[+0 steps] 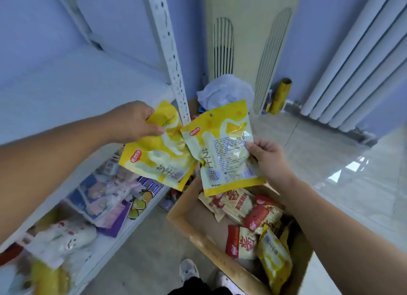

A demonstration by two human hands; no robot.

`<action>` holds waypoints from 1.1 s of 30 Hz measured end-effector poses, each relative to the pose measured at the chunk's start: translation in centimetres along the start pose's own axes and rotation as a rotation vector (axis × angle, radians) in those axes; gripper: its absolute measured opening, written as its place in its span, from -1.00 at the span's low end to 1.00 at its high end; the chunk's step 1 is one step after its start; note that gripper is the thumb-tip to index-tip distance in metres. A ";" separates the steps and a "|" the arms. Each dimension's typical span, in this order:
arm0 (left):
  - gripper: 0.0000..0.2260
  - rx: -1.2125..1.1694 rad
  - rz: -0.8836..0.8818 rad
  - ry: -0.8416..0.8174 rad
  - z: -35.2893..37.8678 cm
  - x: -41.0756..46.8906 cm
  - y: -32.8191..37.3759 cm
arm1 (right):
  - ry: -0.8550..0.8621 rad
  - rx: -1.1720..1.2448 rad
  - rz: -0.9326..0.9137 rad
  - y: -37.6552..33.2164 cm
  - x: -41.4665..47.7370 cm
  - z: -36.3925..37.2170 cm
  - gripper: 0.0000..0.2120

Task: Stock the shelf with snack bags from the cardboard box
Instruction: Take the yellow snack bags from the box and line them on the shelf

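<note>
Yellow-and-white plastic marked the two snack bags held up in front of the white shelf post (pixel 169 52). The left hand (pixel 134 122) was closed around the upper corner of the left snack bag (pixel 158 158), thumb on the front and fingers curled behind, so the bag hung tilted, its lower edge toward the box. The right hand (pixel 267 158) pinched the right edge of the right snack bag (pixel 224 149), thumb across the printed back and fingers hidden behind it. The two bags overlapped slightly at their near edges. Both forearms reached forward from the lower corners of the view, the left above the lower shelf (pixel 105 248), the right above the open cardboard box (pixel 198 226) on the floor. Red-and-cream packets (pixel 242 244) and another yellow bag (pixel 275 257) lay in the box. Blurred packs (pixel 103 197) lay on the lower shelf.
</note>
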State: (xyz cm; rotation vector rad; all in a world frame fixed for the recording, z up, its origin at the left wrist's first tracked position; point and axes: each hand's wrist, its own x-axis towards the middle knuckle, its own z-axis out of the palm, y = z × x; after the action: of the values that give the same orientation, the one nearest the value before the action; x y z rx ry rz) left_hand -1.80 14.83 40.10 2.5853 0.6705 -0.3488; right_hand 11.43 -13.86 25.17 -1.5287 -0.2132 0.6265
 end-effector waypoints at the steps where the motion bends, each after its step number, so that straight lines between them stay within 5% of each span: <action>1: -0.69 0.013 -0.020 0.029 -1.9 -1.6 -0.4 | -0.023 -0.016 -0.032 -1.8 0.0 1.1 -0.72; 15: -0.79 0.098 -0.262 0.422 -16.6 -27.2 -13.2 | -0.423 0.010 -0.310 -15.2 -4.0 23.8 -0.63; 21: -0.68 0.106 -0.369 0.494 -19.1 -38.1 -20.6 | -0.555 0.023 -0.339 -15.2 -9.7 35.2 -0.58; 28: -0.75 0.123 -0.436 0.517 -19.0 -48.4 -30.4 | -0.591 -0.045 -0.345 -12.3 -15.9 45.7 -0.76; 33: -0.58 0.224 -0.468 0.514 -18.3 -51.2 -35.8 | -0.568 -0.040 -0.301 -10.1 -17.5 50.6 -0.75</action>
State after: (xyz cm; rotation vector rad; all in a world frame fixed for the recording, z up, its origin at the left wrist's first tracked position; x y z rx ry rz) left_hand -61.27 31.26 60.93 2.7214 1.5027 0.1246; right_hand -26.15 21.69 42.38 -1.2904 -0.8750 0.8029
